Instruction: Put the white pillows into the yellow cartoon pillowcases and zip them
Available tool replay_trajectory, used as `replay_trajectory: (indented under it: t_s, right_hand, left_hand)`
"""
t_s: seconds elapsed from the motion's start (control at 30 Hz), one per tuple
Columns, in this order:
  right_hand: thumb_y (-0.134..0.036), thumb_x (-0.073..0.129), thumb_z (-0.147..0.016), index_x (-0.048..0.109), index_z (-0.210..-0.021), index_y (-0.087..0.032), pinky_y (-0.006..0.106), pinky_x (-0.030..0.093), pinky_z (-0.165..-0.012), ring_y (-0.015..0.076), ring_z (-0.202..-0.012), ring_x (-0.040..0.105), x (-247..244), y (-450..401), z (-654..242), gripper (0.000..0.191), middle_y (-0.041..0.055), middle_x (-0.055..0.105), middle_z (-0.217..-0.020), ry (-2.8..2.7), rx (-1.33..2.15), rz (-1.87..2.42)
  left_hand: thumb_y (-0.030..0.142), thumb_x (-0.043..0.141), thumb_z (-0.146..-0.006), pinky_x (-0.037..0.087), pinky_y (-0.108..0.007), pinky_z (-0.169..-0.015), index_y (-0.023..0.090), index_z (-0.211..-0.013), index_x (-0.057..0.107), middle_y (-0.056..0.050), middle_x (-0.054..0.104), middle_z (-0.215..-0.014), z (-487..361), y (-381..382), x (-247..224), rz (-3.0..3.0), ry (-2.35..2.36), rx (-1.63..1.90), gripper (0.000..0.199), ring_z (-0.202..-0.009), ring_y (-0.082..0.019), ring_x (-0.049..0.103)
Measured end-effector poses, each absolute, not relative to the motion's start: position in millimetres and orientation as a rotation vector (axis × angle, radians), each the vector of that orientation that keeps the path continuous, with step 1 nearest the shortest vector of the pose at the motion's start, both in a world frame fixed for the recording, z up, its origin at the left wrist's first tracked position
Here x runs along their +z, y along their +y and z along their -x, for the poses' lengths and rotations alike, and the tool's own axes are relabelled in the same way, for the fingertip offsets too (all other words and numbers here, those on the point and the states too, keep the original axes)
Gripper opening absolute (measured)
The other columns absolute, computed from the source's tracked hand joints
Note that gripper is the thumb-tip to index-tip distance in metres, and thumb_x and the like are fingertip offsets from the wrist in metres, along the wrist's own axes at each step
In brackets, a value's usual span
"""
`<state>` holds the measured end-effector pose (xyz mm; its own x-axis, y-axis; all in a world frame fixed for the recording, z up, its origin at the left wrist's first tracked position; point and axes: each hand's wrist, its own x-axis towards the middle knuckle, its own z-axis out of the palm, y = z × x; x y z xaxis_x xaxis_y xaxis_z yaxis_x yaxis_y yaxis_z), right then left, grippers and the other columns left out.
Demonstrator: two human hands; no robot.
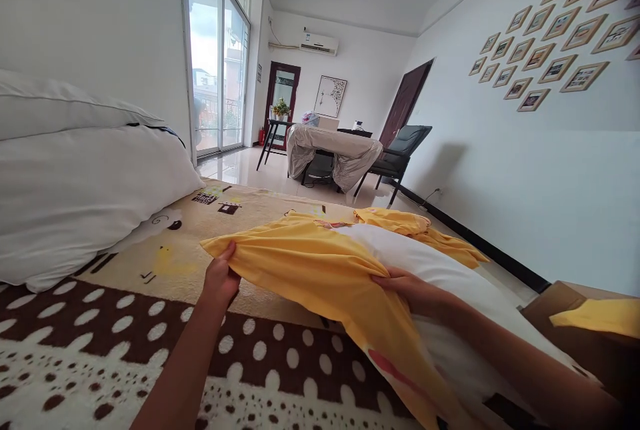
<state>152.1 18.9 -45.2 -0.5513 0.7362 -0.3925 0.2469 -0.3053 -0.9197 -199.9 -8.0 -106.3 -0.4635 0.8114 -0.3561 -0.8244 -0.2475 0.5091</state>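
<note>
A yellow pillowcase [305,253] with a printed pattern is stretched over one end of a white pillow [400,247] on the bed. My left hand [223,277] pinches its pointed left corner between thumb and fingers. At the fabric's edge beside the bare white part, my right hand [413,289] is closed on the pillowcase. A fold of the yellow cloth hangs toward me below the right hand. Much of the pillow's near side is hidden by my right arm.
White pillows [90,183] are stacked at the left on a patterned blanket [150,333]. More yellow cloth [395,220] lies beyond the pillow. A cardboard box [565,310] with yellow fabric stands at right. Farther off are a covered table [335,143] and a black chair [400,153].
</note>
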Motion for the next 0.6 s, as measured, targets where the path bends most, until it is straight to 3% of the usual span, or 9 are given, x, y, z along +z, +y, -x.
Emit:
replay_trajectory:
  t_s: [0.2,0.4,0.6]
  right_hand:
    - [-0.052,0.067,-0.075,0.069,-0.096,-0.016,0.029,0.049,-0.086,0.0219,-0.097,0.066,-61,-1,-131,0.042,0.0067,0.072,-0.096,-1.764,2.111,1.226]
    - [-0.06,0.07,-0.066,0.071,-0.093,-0.027,0.034,0.045,-0.095,0.0251,-0.108,0.061,-85,-14,-113,0.043,-0.0017,0.072,-0.103,-1.989,2.125,1.211]
    - [-0.061,0.07,-0.064,0.072,-0.093,-0.03,0.035,0.044,-0.096,0.0252,-0.111,0.06,-93,-21,-105,0.042,-0.0046,0.071,-0.105,-2.033,2.087,1.205]
  left_hand:
    - [0.01,0.052,-0.086,0.058,-0.027,-0.067,0.013,-0.088,0.063,-0.002,0.066,-0.064,217,-4,-121,0.123,0.887,1.823,0.011,-0.057,-0.014,0.064]
    - [0.015,0.05,-0.088,0.057,-0.026,-0.066,0.017,-0.078,0.06,-0.002,0.065,-0.065,222,1,-132,0.15,0.945,1.773,0.014,-0.066,-0.016,0.067]
    - [0.015,0.049,-0.089,0.055,-0.023,-0.066,0.019,-0.078,0.059,0.002,0.062,-0.058,223,6,-144,0.156,1.008,1.815,0.015,-0.056,-0.012,0.063]
